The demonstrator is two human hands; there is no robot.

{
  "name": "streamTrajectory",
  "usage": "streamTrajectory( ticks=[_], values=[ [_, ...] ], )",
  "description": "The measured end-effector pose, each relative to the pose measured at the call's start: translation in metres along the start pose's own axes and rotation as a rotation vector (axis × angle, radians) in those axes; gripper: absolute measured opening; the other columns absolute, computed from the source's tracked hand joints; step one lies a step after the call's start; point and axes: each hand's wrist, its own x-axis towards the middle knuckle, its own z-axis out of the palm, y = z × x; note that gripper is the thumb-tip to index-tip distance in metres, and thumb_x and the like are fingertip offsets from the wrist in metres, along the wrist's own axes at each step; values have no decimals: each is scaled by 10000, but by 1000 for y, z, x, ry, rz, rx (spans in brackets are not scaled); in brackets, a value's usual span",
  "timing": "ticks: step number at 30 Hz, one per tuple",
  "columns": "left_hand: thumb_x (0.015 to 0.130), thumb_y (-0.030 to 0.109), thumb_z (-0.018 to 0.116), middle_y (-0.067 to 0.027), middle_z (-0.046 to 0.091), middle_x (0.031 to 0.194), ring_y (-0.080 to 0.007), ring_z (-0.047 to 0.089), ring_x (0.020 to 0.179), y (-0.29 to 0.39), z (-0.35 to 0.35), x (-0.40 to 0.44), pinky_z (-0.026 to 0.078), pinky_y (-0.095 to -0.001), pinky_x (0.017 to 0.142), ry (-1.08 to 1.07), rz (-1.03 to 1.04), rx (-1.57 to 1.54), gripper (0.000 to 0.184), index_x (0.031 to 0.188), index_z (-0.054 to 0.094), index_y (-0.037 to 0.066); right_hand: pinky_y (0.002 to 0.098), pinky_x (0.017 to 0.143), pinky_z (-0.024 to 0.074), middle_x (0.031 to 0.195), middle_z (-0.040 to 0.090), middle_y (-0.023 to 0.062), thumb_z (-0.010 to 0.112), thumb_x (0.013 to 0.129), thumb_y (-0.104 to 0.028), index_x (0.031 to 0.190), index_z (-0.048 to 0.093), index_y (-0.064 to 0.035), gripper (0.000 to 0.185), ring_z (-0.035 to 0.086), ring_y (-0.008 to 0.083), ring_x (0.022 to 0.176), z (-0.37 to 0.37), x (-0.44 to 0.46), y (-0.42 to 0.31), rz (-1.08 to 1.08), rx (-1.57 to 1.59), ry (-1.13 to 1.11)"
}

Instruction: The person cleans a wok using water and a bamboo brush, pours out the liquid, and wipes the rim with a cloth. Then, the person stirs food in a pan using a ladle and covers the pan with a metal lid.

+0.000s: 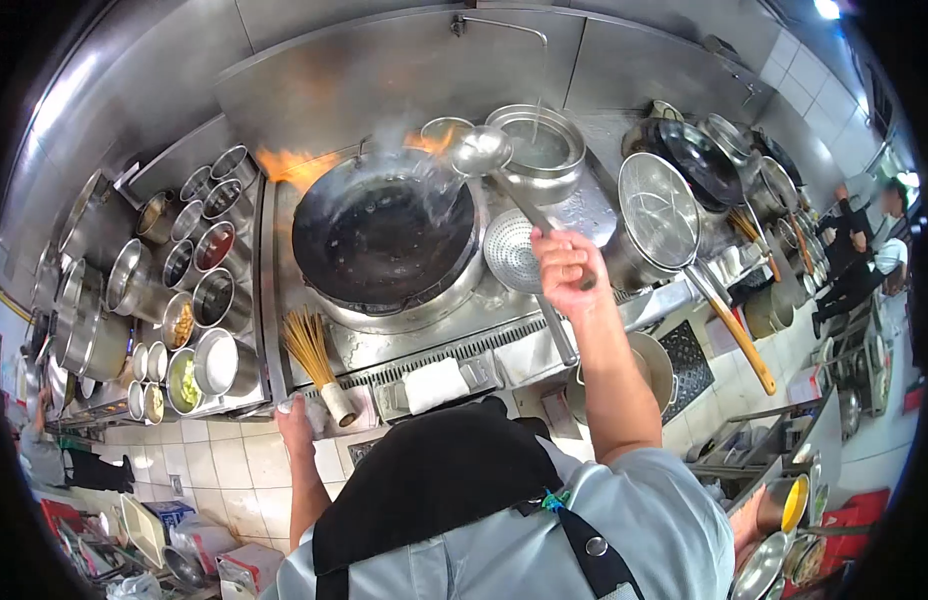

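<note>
My right hand [569, 270] is closed round the handle of a metal ladle [482, 151], whose bowl is raised at the upper right of a black wok [384, 240]. The wok sits on the burner with steam over it and flames [296, 168] behind its rim. My left hand [296, 420] is low at the stove's front edge, on a white cloth [314, 412], beside a bamboo brush [309, 345]. A perforated strainer [514, 250] lies right of the wok, below a pot of water [539, 140].
Metal containers of ingredients [215, 245] stand at the left. A wire-mesh skimmer [659, 210] rests over a pot at the right, near stacked woks [699, 160]. A folded white towel [435, 384] lies on the front edge. Other people [864, 260] stand at the far right and far left.
</note>
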Motion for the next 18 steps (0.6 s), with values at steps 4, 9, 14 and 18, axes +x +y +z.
streamTrajectory(
  ticks=[4,9,14,18],
  values=[
    [960,259,716,-73,672,1031,-190,617,884,4,-5,-7,511,-358,826,-19,-22,7,382,1210,582,2,222,413,416,713,521,-61,542,1013,-89,1130,607,28,177,520,14,498,-36,-36,41,-127,-162,101],
    [956,282,731,-104,680,1059,-199,631,915,-4,-4,0,517,-358,854,-40,2,30,449,1238,563,-24,227,369,354,660,451,-86,589,1005,-133,1150,616,-97,151,407,23,447,-52,-70,85,-248,-554,553],
    [982,242,689,-53,677,939,-164,624,797,-18,-3,8,516,-333,731,-8,31,26,307,1173,613,14,263,343,311,660,466,-31,585,929,-102,1211,477,-71,303,406,70,425,-111,-91,99,-384,-1006,736],
    [975,258,703,-84,672,980,-181,625,836,-12,-1,4,510,-338,763,-51,76,-27,370,1194,576,-12,501,672,566,908,687,231,618,925,-133,1213,470,5,352,691,398,773,-197,-100,118,-387,-1950,1208]
  ],
)
